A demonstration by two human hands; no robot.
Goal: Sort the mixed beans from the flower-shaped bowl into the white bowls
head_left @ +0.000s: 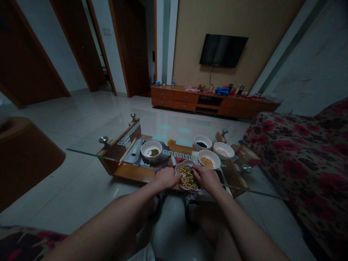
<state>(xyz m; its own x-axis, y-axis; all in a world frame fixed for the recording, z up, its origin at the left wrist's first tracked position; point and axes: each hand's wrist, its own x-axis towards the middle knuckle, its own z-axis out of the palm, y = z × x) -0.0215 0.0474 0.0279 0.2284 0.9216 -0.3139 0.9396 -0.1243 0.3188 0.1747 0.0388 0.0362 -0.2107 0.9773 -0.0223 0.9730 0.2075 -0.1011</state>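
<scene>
My left hand [167, 177] grips the left rim of a scalloped bowl [187, 189] with a purple edge, its thumb over the side. Mixed yellow and green beans [189, 178] fill the bowl. Above its right side my right hand [205, 176] is closed around a thin dark utensil [191, 167], mostly hidden by the fingers. Just beyond stands a white bowl of yellow beans [207, 162]. Behind it are a bowl of black beans [201, 144] and a bowl of pale pieces [223, 152]. Further left sits a white bowl with green beans [154, 152].
The bowls stand on a glass-topped table [89, 153] with metal fittings. Chopsticks [127, 151] lie at its left. A floral sofa [288, 145] is on the right, a brown stool [29, 156] on the left. A low cabinet [187, 98] runs below a television [223, 50].
</scene>
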